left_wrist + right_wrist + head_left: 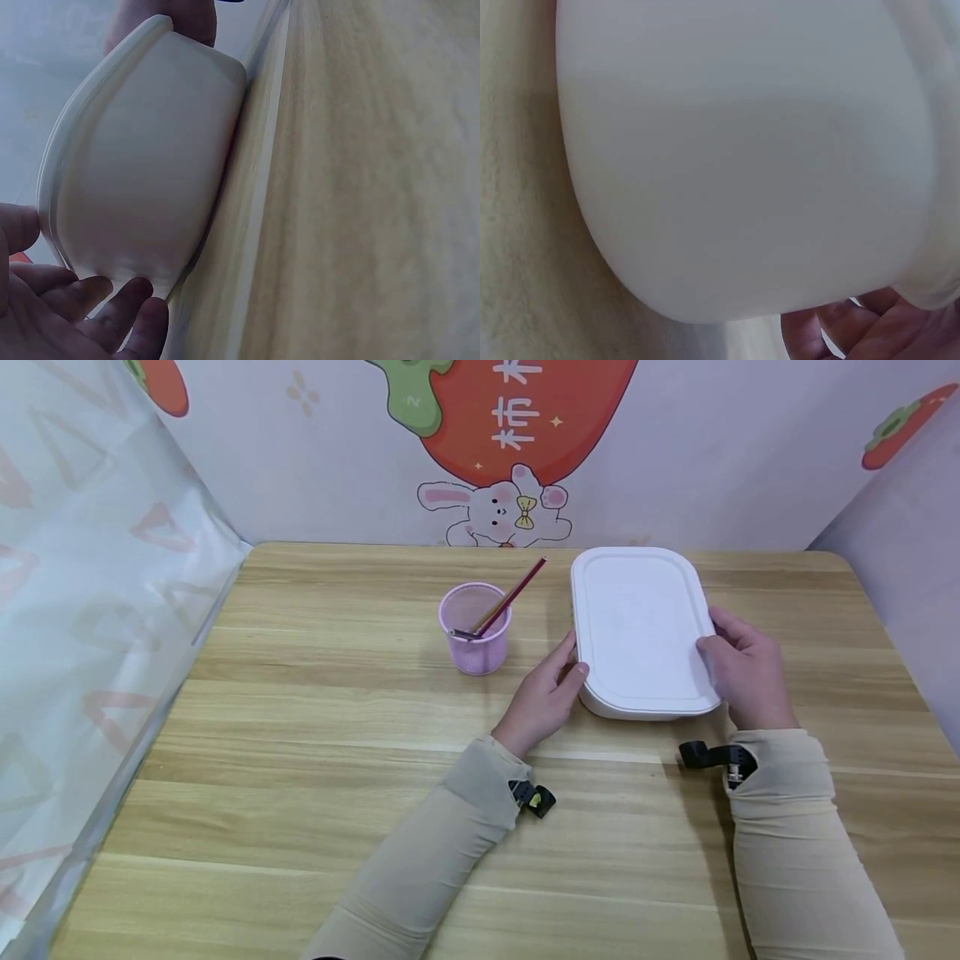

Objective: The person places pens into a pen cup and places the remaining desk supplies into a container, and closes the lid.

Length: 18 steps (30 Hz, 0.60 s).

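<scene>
A white rectangular box with a rounded white lid [645, 627] lies at the back right of the wooden table. My left hand [542, 700] holds its left side, the thumb at the lid's rim and the fingertips against the side wall [142, 157]. On the opposite side my right hand [750, 672] grips the box, thumb over the lid's edge and fingers along the side. Close up in the right wrist view, the smooth side wall [742, 187] fills most of the picture, with curled fingers [855, 330] at its far end. What the box contains is hidden.
Left of the box stands a lilac mesh pen cup [480, 656] with a dark red pencil [517, 589] and another thin stick leaning in it. A printed curtain [337, 468] borders the wooden table [300, 760] at the back and sides.
</scene>
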Available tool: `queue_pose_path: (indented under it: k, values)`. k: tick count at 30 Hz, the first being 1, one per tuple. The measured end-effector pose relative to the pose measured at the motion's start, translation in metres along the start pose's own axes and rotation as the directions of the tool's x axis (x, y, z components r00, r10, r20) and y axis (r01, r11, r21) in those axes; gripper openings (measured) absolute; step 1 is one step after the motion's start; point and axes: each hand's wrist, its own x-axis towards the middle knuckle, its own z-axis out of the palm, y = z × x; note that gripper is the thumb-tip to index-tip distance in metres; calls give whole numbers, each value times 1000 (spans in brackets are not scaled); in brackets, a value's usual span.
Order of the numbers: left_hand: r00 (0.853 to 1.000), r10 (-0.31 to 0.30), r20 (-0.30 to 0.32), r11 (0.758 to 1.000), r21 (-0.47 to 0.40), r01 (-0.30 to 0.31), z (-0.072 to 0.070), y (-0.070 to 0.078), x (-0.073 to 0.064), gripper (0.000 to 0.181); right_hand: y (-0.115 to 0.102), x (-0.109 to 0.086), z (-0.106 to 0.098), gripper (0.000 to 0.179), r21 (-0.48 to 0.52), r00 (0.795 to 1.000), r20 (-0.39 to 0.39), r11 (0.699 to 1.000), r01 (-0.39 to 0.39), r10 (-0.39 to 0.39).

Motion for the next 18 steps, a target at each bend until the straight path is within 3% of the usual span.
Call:
queue_pose_path:
  k: [4, 12, 18]
  values:
    - [1000, 14, 0, 1000, -11, -14, 0, -2, 1, 59, -1, 0, 1, 54, 6, 1000, 9, 1000, -9, 9]
    - [995, 35, 97, 999, -5, -35, 1, -3, 1, 78, 0, 1, 0, 61, 27, 999, 37, 1000, -14, 13]
    - [991, 62, 118, 997, -52, -56, 0, -5, 2, 75, 2, 1, -2, 58, 2, 998, 55, 1000, -7, 7]
